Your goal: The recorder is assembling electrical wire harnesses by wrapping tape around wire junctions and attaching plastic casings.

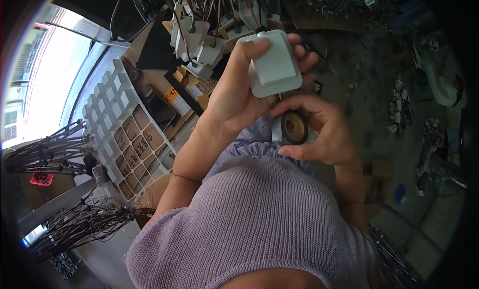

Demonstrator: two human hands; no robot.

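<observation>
While bundles of dark cables [55, 149] lay far left beside a white slotted rack [117, 114], the left hand [234, 97] gripped a white rounded-square plastic housing [273, 63] — thumb across its top edge, fingers curled behind it. Just below and right, the right hand [324, 134] pinched a roll of black tape [291, 128] between thumb and forefinger — its core facing up, close under the housing.

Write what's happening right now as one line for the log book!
left hand: holds white square housing | right hand: holds black tape roll just below housing | behind: pile of similar white housings with wires
</observation>
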